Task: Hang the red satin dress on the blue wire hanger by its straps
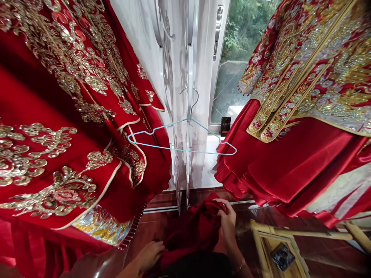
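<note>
Right hand (228, 227) clamped on dark red cloth (189, 231), held low over the tile floor (150, 227); left hand (149, 255) open, its grip loose against the lower folds. Pale blue wire hanger (182, 141) hangs ahead, between a gold-embroidered red gown (58, 185) and a second gown (301, 85).

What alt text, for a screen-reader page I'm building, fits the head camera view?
The left hand rests on dark red cloth that the right hand grips, above a tiled floor. Two hanging red robes with gold embroidery flank a pale blue wire hanger.
</note>
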`<state>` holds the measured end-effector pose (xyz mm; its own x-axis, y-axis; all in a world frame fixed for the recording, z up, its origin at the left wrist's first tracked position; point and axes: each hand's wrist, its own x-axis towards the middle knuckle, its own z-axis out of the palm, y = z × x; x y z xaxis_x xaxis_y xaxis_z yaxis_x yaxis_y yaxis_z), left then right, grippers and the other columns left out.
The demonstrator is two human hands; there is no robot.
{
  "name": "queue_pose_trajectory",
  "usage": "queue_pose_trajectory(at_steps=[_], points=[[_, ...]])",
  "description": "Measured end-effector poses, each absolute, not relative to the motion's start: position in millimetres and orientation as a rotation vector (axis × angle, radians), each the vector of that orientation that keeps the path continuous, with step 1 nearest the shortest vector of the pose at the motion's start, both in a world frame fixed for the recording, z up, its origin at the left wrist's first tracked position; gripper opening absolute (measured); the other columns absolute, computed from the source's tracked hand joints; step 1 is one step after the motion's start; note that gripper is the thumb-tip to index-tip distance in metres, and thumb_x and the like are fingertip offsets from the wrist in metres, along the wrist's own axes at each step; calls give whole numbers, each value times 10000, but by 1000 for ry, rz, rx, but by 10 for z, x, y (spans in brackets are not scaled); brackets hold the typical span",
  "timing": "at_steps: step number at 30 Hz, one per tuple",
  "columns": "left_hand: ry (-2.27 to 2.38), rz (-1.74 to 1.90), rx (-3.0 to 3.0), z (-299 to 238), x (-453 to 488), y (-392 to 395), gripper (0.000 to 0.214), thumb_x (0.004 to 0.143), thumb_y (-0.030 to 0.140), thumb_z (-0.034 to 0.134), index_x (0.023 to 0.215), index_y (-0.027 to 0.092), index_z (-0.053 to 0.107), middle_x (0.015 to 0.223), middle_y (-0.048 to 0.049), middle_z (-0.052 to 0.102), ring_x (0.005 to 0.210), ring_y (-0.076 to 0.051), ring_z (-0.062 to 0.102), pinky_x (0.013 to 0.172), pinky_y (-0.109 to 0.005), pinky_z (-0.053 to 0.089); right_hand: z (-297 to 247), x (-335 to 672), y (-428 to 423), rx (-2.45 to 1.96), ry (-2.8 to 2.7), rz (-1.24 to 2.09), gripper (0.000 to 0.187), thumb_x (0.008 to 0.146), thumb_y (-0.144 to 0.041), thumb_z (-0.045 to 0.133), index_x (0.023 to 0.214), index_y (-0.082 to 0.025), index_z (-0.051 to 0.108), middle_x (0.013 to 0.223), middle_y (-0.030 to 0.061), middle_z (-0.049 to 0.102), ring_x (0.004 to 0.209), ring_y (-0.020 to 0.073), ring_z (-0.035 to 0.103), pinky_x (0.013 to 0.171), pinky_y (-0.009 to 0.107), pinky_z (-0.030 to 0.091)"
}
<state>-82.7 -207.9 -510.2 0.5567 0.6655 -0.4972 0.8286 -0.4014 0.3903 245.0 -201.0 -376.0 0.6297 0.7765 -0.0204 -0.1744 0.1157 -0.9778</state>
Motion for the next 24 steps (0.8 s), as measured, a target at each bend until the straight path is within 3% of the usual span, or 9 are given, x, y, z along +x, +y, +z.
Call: queue_pose_trajectory(at_steps=[4,8,12,14,19,24], points=[[1472,-309,2073,-4818,-762,-1886,327,925,179,368,968,215,690,1013,-83,734,1043,-242,657,948,-339,460,-3738,2480,-2031,-1266,-483,811,321,511,-174,566,785,-188,734,826,41,751,746,194,641,668,285,494],[1272,-252,1930,-4652,-810,-1625,310,730,150,505,987,218,664,1122,-37,710,1076,-215,631,993,-313,443,-3679,2510,-2040,-1277,-465,840,328,505,-178,574,793,-185,732,809,37,749,717,191,640,654,290,491],[1229,-270,1851,-4648,-933,-1443,194,603,188,587,796,205,588,1080,-61,683,1108,-271,595,995,-362,456,-3622,2481,-2044,-1301,-513,856,314,518,-160,570,783,-194,737,811,27,748,735,186,642,662,282,495],[1268,-242,1804,-4682,-922,-1416,146,614,236,590,733,212,508,970,-51,668,1069,-276,596,963,-382,474,-3596,2443,-2047,-1298,-524,877,318,517,-158,560,776,-199,739,818,26,749,740,185,643,654,277,494],[1254,-282,1601,-4707,-754,-1402,190,666,328,529,762,224,402,658,9,534,663,-206,612,623,-318,509,-3503,2381,-2064,-1293,-518,892,328,508,-152,546,771,-200,736,825,27,751,743,188,643,648,277,494],[1131,-249,1651,-4535,-748,-1278,170,701,329,558,780,202,477,718,-2,580,742,-193,626,699,-302,524,-3391,2446,-2038,-1233,-503,930,331,526,-151,568,810,-211,727,837,21,746,769,194,651,687,296,502]])
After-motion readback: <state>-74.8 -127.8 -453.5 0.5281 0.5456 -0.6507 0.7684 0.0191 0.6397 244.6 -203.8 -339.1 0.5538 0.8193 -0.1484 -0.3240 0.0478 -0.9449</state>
